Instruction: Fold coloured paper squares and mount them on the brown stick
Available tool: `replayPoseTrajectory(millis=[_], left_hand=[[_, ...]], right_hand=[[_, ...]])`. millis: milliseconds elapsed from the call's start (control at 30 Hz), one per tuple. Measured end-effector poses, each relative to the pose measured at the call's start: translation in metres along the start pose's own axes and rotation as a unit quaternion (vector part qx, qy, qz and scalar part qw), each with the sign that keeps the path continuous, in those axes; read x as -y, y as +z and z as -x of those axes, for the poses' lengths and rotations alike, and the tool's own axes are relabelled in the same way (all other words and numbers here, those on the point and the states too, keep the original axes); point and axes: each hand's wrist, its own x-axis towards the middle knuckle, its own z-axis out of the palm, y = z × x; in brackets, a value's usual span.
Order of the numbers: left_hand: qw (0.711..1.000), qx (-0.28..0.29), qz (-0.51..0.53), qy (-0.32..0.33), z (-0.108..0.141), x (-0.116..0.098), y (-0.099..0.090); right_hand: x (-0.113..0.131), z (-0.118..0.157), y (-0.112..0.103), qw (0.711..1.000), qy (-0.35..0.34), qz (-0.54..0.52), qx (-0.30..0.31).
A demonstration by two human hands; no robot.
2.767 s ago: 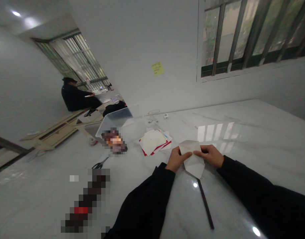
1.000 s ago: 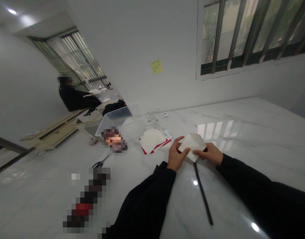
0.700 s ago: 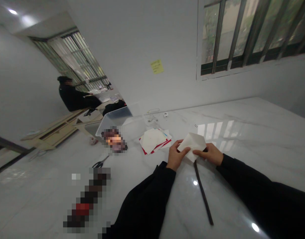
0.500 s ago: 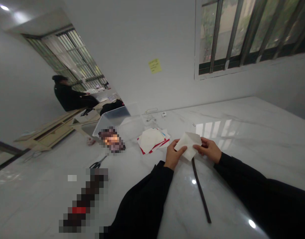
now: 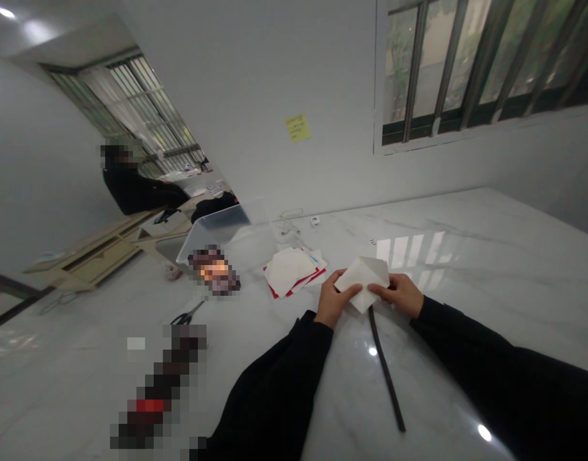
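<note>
A folded piece of white paper [image 5: 364, 272] is held up between my two hands, creased, with one corner pointing down toward me. My left hand [image 5: 336, 299] pinches its left side, thumb on the front and fingers behind. On the right side, my right hand [image 5: 403, 294] grips it the same way, its thumb tip near the left thumb. A thin dark strip [image 5: 387, 374] lies on the marble table below, its upper end reaching the paper's lower corner; whether it touches the paper I cannot tell.
Left of my hands lies a stack of white, red and blue paper [image 5: 291, 272]. Beyond are scissors [image 5: 188, 315], a clear plastic bin [image 5: 212, 225] and blurred-out items. A yellow note [image 5: 298, 128] is on the wall. A person [image 5: 135, 186] in black sits far left.
My right thumb has shifted left and slightly down, closer to the left thumb. More of the paper's front now faces me on the right side.
</note>
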Motion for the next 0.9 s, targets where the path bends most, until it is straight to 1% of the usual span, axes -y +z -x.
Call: replayPoseTrajectory(millis=[67,133,200,267,333,367,400,467,567,667,800,900], left_hand=[[0.999,0.001,0.034,-0.002,-0.001,0.001,0.0],[0.998,-0.006,0.061,-0.004,-0.001,0.002,0.0],[0.997,-0.02,0.07,-0.007,-0.002,0.002,0.0],[0.998,-0.022,0.065,-0.008,-0.002,0.002,0.0],[0.999,-0.003,0.053,-0.007,-0.002,0.002,0.001],[0.999,0.009,0.046,-0.008,-0.001,0.001,0.001],[0.999,0.021,0.038,-0.009,-0.001,0.001,0.001],[0.999,0.032,0.022,-0.01,0.001,0.001,0.001],[1.0,0.031,0.004,-0.006,0.002,0.0,0.002],[0.999,0.032,0.0,-0.004,0.004,-0.001,0.003],[0.999,0.032,0.011,-0.01,0.003,-0.001,0.004],[0.999,0.025,0.021,-0.018,0.002,-0.001,0.004]], right_hand=[[-0.003,0.0,0.001,1.0,0.003,0.003,0.006],[-0.004,-0.001,0.0,1.0,0.007,-0.02,0.015],[-0.005,-0.004,-0.003,0.995,0.024,-0.092,0.01],[-0.004,-0.007,-0.008,0.98,0.061,-0.191,0.0],[-0.004,-0.01,-0.013,0.96,0.1,-0.262,-0.004],[-0.005,-0.011,-0.015,0.955,0.112,-0.276,0.0],[-0.005,-0.011,-0.016,0.954,0.117,-0.276,0.004],[-0.007,-0.01,-0.016,0.962,0.109,-0.251,0.021],[-0.008,-0.007,-0.012,0.976,0.078,-0.19,0.066],[-0.007,-0.004,-0.009,0.982,0.054,-0.151,0.1],[-0.004,-0.003,-0.008,0.987,0.044,-0.118,0.103],[-0.003,-0.004,-0.008,0.991,0.043,-0.098,0.082]])
